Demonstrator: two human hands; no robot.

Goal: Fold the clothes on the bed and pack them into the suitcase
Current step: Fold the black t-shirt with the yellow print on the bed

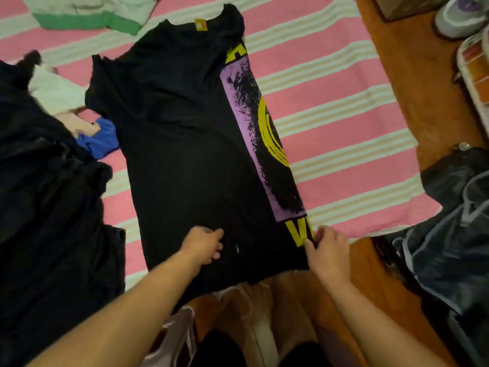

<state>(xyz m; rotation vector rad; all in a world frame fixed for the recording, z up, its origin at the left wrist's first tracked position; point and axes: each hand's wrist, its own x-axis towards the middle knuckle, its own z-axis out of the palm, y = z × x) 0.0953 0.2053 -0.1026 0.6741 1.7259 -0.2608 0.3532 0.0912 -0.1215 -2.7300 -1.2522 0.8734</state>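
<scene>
Across the bed [330, 107] runs a pink and cream striped cover, with brown floor [412, 75] off its far side and a dark bag [455, 207] just beside its corner. On that cover lies a black T-shirt [185, 144], one side folded over so a strip of purple and yellow print faces up. At its near hem the left hand [205, 246] rests with fingers curled into the cloth, while the right hand [328, 251] pinches the printed corner. Other dark clothes [47, 197] are heaped beside the shirt.
</scene>
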